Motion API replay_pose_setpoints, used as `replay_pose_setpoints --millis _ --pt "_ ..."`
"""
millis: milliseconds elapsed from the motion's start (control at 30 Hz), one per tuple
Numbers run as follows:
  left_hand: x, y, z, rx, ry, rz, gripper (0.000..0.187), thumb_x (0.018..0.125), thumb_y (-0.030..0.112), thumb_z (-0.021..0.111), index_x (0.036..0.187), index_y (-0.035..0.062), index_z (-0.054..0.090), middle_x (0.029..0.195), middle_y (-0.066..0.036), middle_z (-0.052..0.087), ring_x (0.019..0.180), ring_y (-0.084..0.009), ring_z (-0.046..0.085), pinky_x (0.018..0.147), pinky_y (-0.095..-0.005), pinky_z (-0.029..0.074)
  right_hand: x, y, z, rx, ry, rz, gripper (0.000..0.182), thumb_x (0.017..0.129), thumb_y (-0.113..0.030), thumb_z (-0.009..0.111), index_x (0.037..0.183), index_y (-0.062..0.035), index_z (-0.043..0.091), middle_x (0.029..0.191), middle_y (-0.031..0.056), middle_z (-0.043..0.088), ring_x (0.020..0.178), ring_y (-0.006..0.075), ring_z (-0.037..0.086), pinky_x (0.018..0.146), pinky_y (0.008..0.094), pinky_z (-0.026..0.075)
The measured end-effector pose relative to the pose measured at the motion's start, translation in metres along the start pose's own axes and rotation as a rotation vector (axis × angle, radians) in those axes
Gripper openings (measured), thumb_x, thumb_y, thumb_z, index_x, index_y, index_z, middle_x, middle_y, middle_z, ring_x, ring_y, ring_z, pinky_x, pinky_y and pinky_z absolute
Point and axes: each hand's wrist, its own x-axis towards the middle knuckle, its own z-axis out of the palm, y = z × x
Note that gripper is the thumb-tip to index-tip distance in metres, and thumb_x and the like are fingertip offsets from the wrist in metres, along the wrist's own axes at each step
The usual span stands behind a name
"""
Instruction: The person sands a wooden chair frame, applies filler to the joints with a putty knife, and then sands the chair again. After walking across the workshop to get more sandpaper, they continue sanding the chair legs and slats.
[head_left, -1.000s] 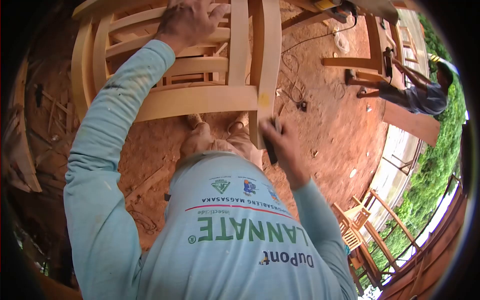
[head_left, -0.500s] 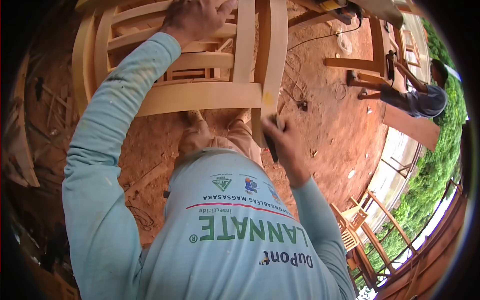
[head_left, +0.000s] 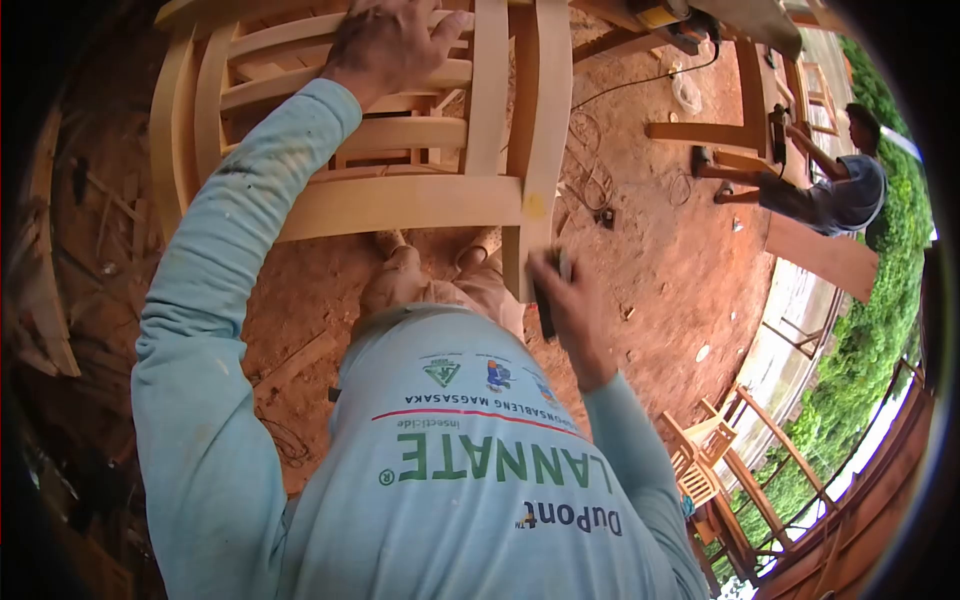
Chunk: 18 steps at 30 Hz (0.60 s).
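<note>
Head view: our left hand [head_left: 385, 45] lies flat on a slat of the unfinished wooden chair [head_left: 400, 195], fingers spread, clamped on nothing. Our right hand [head_left: 570, 300] is closed on a dark sanding block [head_left: 545, 310], pressed against the chair leg [head_left: 535, 180]. Since a second ago, this hand has slid slightly down the leg, indicating a sanding stroke. No containers show. A co-worker [head_left: 840, 195] works well apart.
</note>
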Motion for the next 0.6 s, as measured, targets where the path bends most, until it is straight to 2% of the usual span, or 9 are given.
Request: replay_pose_setpoints --millis 100,233,333,400,500,533,600 --pt "-0.004 -0.002 0.003 0.001 0.027 0.005 0.035 0.095 0.039 0.062 0.089 0.0045 0.067 0.089 -0.02 0.07 0.09 -0.0397 0.067 0.082 -0.0511 0.051 -0.006 0.004 -0.004 0.12 -0.087 0.03 0.046 0.086 -0.039 0.083 0.097 0.0012 0.065 0.085 0.0067 0.068 0.074 0.0117 0.062 0.065 0.0281 0.052" --pt "-0.006 0.001 0.0 -0.003 0.004 0.003 0.035 0.095 0.039 0.063 0.089 0.0042 0.067 0.09 -0.02 0.071 0.09 -0.0394 0.067 0.082 -0.0506 0.051 0.03 -0.023 0.011 0.033 0.036 -0.011 0.043 0.088 -0.038 0.083 0.097 0.0004 0.066 0.086 0.0045 0.067 0.076 0.0105 0.061 0.066 0.0276 0.051" --pt "-0.001 0.0 -0.002 0.009 -0.01 -0.002 0.035 0.095 0.038 0.063 0.088 0.0041 0.067 0.09 -0.02 0.071 0.089 -0.039 0.067 0.082 -0.0503 0.051 -0.002 0.015 0.001 0.122 -0.038 -0.036 0.043 0.089 -0.039 0.082 0.096 0.0007 0.066 0.085 0.0051 0.066 0.079 0.0101 0.06 0.068 0.029 0.051" --pt "-0.001 -0.002 0.001 0.019 -0.003 -0.011 0.034 0.096 0.037 0.062 0.088 0.0041 0.067 0.09 -0.019 0.071 0.089 -0.0387 0.067 0.082 -0.0501 0.051 -0.016 0.015 -0.002 0.128 -0.062 -0.027 0.045 0.089 -0.041 0.081 0.096 0.0007 0.066 0.087 0.0058 0.067 0.078 0.0104 0.06 0.068 0.0293 0.051" --pt "-0.004 0.0 0.004 0.006 -0.005 0.003 0.034 0.096 0.037 0.062 0.089 0.0043 0.067 0.089 -0.018 0.07 0.089 -0.0384 0.067 0.082 -0.0503 0.051 0.021 -0.006 0.005 0.034 0.002 0.074 0.045 0.09 -0.042 0.08 0.095 -0.0002 0.066 0.088 0.0068 0.068 0.079 0.0102 0.061 0.069 0.0292 0.051" --pt "-0.005 0.002 0.002 -0.007 -0.007 0.0 0.034 0.096 0.037 0.062 0.089 0.0044 0.067 0.089 -0.018 0.07 0.089 -0.0385 0.067 0.083 -0.0504 0.051 0.031 -0.01 0.009 0.102 0.01 -0.006 0.043 0.09 -0.041 0.08 0.098 -0.0004 0.069 0.089 0.0074 0.07 0.079 0.0107 0.062 0.07 0.0295 0.052" --pt "0.0 0.002 -0.003 -0.01 -0.021 0.002 0.034 0.096 0.037 0.062 0.089 0.0045 0.067 0.089 -0.018 0.07 0.089 -0.0384 0.067 0.083 -0.0507 0.051 0.02 -0.001 0.006 0.067 -0.006 0.014 0.042 0.09 -0.041 0.08 0.1 -0.0004 0.071 0.088 0.0067 0.071 0.08 0.0112 0.062 0.07 0.0297 0.052"
